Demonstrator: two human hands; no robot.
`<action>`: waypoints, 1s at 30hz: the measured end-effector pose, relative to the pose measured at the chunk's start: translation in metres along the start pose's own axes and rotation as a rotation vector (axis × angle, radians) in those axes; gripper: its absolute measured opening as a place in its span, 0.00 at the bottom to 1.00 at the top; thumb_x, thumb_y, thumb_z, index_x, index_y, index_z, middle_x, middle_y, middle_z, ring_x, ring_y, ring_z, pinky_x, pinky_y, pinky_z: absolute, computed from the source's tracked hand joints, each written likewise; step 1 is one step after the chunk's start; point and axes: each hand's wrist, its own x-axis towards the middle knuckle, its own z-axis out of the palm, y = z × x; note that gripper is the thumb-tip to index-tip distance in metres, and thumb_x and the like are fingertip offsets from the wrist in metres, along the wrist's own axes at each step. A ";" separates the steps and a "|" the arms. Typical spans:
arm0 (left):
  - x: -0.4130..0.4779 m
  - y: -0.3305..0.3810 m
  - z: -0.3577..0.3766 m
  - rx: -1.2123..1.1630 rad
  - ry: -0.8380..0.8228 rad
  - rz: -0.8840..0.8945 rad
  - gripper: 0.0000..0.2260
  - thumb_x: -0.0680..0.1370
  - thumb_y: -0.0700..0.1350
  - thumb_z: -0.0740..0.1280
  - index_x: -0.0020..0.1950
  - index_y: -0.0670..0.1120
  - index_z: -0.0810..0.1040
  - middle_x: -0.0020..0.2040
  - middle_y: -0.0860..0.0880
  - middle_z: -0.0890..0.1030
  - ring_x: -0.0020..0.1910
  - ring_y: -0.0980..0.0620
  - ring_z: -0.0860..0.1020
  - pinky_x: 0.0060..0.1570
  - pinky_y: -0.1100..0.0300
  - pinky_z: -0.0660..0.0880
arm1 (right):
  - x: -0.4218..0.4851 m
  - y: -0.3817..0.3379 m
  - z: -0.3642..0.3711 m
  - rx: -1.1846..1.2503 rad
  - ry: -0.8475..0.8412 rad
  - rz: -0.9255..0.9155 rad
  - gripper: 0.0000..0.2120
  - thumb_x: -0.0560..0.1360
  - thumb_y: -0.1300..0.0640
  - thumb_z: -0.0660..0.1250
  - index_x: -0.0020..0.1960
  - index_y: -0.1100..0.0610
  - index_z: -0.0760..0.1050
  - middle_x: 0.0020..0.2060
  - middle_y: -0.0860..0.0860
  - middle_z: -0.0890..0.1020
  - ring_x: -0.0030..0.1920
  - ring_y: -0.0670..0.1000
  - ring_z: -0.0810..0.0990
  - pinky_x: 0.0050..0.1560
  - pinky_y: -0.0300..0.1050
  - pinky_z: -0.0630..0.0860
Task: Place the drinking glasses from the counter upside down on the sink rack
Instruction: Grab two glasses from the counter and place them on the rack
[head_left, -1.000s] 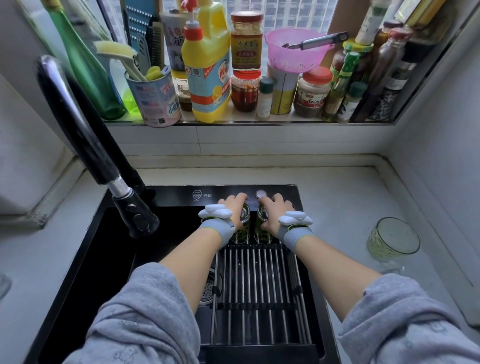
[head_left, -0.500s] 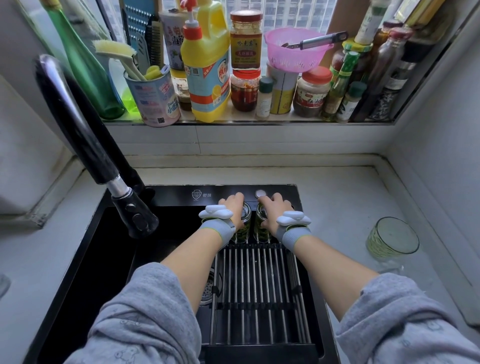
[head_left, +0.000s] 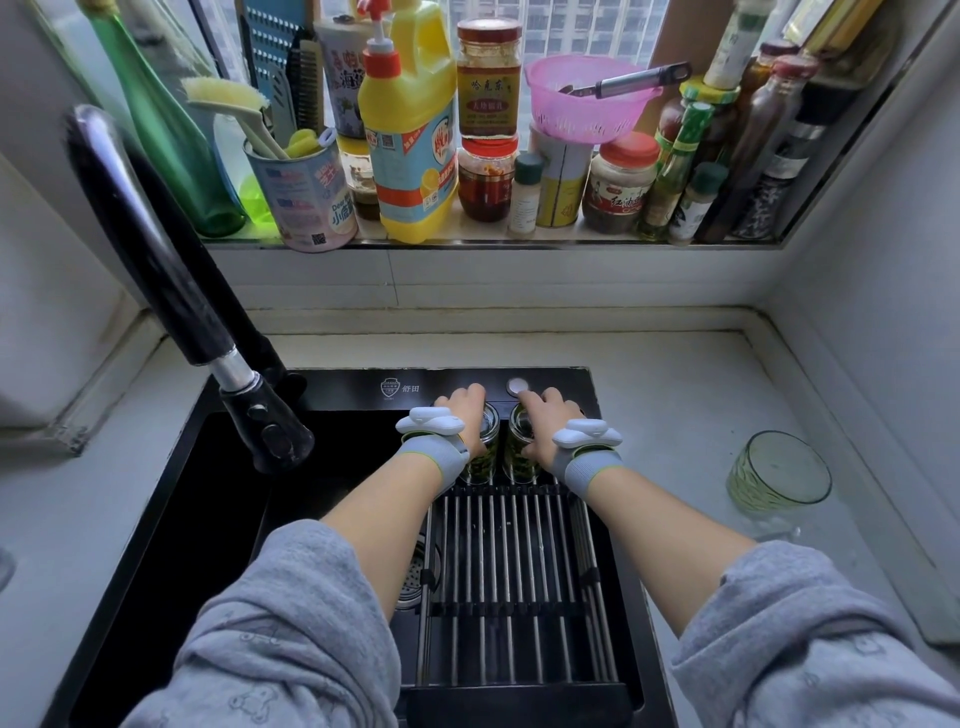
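Two green-tinted drinking glasses stand side by side at the far end of the metal sink rack (head_left: 511, 561). My left hand (head_left: 460, 418) is wrapped around the left glass (head_left: 485, 452). My right hand (head_left: 543, 423) grips the right glass (head_left: 519, 449). Both glasses appear upside down with their bases up, partly hidden by my fingers. A third green glass (head_left: 779, 475) stands upright, mouth up, on the counter to the right of the sink, apart from both hands.
The black sink (head_left: 171, 545) lies below the rack, with a black faucet (head_left: 171, 291) leaning over its left side. The windowsill behind holds a yellow detergent bottle (head_left: 410, 135), jars, a pink strainer (head_left: 587, 98) and several bottles. Walls close in at right.
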 end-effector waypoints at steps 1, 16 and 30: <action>0.000 0.000 0.000 0.004 -0.002 0.000 0.25 0.71 0.43 0.72 0.66 0.44 0.66 0.62 0.43 0.74 0.60 0.40 0.73 0.60 0.47 0.73 | 0.000 0.000 0.001 0.002 -0.001 0.004 0.33 0.72 0.59 0.69 0.73 0.52 0.58 0.62 0.57 0.69 0.61 0.63 0.72 0.56 0.56 0.75; -0.012 0.002 -0.014 0.051 -0.015 0.010 0.35 0.70 0.49 0.72 0.73 0.48 0.60 0.69 0.45 0.69 0.66 0.41 0.68 0.65 0.46 0.70 | -0.007 0.005 -0.004 0.016 0.043 0.021 0.31 0.72 0.63 0.67 0.71 0.54 0.59 0.63 0.58 0.70 0.60 0.62 0.74 0.56 0.53 0.74; -0.057 0.104 -0.025 -0.015 0.152 0.326 0.24 0.76 0.39 0.64 0.72 0.45 0.67 0.69 0.43 0.70 0.67 0.40 0.68 0.66 0.51 0.68 | -0.090 0.072 -0.027 0.107 0.238 0.201 0.18 0.76 0.66 0.57 0.65 0.58 0.65 0.62 0.60 0.69 0.60 0.65 0.72 0.56 0.56 0.72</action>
